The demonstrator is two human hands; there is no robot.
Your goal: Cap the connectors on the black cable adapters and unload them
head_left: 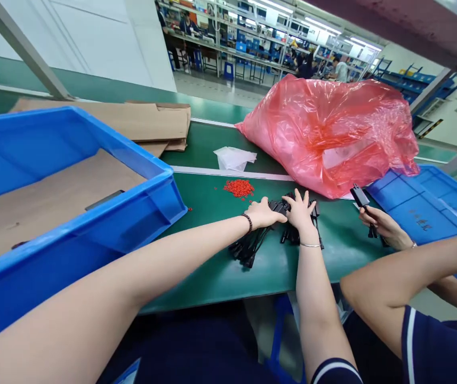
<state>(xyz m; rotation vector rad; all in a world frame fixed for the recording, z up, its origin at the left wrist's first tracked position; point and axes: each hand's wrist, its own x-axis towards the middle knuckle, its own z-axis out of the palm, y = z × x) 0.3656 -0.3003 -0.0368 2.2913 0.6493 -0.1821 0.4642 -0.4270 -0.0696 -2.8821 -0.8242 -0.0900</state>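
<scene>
Several small black boxes with short cables and plugs lie bunched on the green table (212, 272). My left hand (263, 214) is on the left bunch of black cabled boxes (248, 250), with box ends showing between its thumb and forefinger. Their cables hang down toward the table's front edge. Close beside it, my right hand (300, 213) rests over a second bunch of black cabled boxes (290, 234), its fingers spread. The undersides of both hands are hidden. Beyond my left hand is a pile of small red rings (239, 188).
A blue bin (144, 208) lined with cardboard stands at left, with flat cardboard (132, 120) behind it. White paper (234, 158) lies past the rings. A large pink plastic bag (332, 133) and a blue crate (432, 208) are at right. A co-worker's hand (388, 226) holds a black cabled box.
</scene>
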